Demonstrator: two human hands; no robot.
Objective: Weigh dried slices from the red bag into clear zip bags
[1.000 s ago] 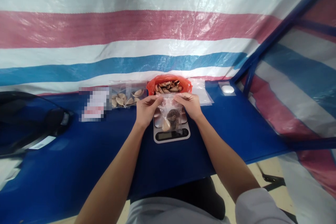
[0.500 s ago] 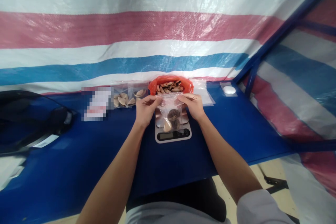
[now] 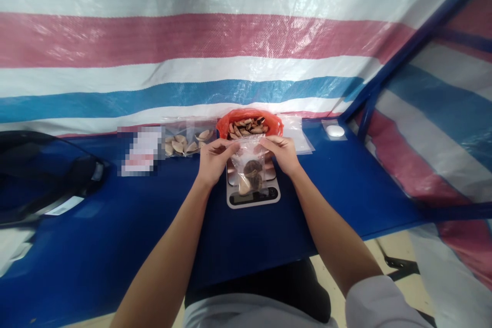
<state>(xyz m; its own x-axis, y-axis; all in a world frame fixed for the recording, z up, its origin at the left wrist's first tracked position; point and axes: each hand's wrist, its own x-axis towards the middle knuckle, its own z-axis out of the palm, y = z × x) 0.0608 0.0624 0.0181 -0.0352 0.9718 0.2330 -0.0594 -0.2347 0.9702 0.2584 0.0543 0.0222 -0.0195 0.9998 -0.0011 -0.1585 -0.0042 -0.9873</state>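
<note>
The left hand point(image 3: 214, 160) has its grip pinched, thumb to fingers, on the clear bag point(image 3: 249, 166) at its eleven o'clock corner; the right hand point(image 3: 282, 152) grasps the one o'clock corner just as narrowly. The bag, with dark and pale pieces inside, is above the scale point(image 3: 233, 203) on the tabletop point(image 3: 154, 225); I cannot tell whether they touch. At twelve o'clock beyond sits the red bag point(image 3: 277, 125) of slices.
</note>
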